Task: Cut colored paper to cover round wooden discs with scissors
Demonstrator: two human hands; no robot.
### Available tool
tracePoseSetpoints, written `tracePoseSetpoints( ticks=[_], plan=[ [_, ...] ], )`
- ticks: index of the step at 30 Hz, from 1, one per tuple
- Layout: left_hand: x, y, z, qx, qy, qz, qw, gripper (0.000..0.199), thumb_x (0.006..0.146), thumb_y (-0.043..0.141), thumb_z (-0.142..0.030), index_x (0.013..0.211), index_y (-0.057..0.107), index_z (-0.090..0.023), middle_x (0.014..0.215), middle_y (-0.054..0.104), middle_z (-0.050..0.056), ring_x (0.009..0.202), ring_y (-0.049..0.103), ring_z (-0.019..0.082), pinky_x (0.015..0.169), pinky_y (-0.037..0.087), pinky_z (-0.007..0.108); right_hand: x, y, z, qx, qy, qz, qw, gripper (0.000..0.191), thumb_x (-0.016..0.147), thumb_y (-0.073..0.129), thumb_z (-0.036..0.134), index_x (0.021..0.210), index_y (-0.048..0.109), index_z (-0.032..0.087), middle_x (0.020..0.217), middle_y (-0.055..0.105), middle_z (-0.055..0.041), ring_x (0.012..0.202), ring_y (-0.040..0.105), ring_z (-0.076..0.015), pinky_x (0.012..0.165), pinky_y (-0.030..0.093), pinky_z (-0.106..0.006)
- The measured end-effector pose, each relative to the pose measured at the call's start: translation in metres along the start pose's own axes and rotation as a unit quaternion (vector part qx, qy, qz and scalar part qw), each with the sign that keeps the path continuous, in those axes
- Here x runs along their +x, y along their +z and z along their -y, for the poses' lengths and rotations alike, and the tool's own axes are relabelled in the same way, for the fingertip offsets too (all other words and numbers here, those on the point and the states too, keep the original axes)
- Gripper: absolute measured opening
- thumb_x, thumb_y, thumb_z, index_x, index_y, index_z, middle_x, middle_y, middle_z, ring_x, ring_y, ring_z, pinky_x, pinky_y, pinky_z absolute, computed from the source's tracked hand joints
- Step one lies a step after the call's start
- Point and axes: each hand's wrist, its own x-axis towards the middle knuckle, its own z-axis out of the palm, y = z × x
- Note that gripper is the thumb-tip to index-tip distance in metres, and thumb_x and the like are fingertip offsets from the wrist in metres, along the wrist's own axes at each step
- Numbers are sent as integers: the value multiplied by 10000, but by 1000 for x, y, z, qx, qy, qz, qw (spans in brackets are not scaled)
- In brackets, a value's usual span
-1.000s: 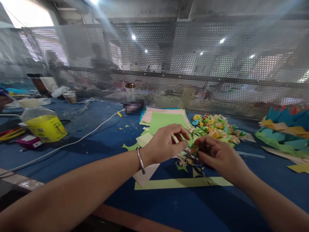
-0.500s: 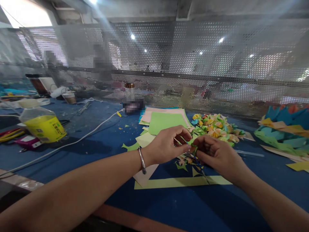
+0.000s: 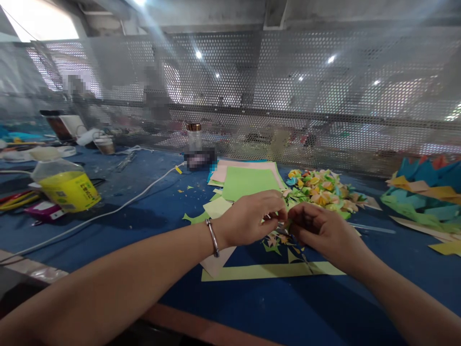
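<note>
My left hand [image 3: 256,216], with a silver bangle at the wrist, has its fingers bent together against the fingertips of my right hand [image 3: 319,226]. My right hand pinches a small piece of green paper, mostly hidden between the two hands. Small paper scraps [image 3: 273,245] lie on the blue table just beneath them. Behind my left hand is a green sheet [image 3: 248,182] on a stack of coloured paper. A heap of folded paper flowers [image 3: 322,187] sits beyond my right hand. Nearer to me lies a long pale green strip [image 3: 252,273].
A bottle with a yellow label [image 3: 70,190] stands at the left, near a white cable [image 3: 139,196]. A lidded jar [image 3: 195,137] is at the back. Pointed paper pieces [image 3: 425,192] are stacked at the right, before a perforated metal screen [image 3: 223,96].
My left fingers have curled in closer to my right fingertips, and the green paper between the hands shows less. The rest of the table looks the same.
</note>
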Motion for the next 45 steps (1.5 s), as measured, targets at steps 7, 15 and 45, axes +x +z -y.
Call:
tracePoseSetpoints(
  ticks=[7, 15, 45],
  plan=[
    [1, 2, 1, 16, -43, 15, 999, 165, 834, 521, -65, 833, 626, -192, 864, 687, 27, 850, 635, 150, 809, 497, 274, 0, 1, 1, 17, 16, 2, 1000, 94, 847, 628, 290, 888, 626, 206, 661, 595, 20, 578, 551, -130, 518, 460, -241],
    [0, 5, -1, -68, -152, 5, 986, 110, 775, 589, -102, 829, 661, -164, 817, 718, 27, 734, 651, 125, 662, 493, 225, 0, -1, 2, 32, 20, 7, 999, 94, 821, 652, 250, 899, 636, 201, 644, 598, 21, 569, 566, -139, 533, 481, -251],
    [-1, 0, 4, -161, -155, 39, 974, 165, 847, 706, -304, 895, 681, -148, 843, 739, 56, 786, 682, 145, 732, 540, 258, -2, -3, 4, 32, 25, 13, 999, 117, 857, 642, 304, 913, 614, 205, 690, 588, 10, 613, 566, -138, 548, 482, -247]
  ],
)
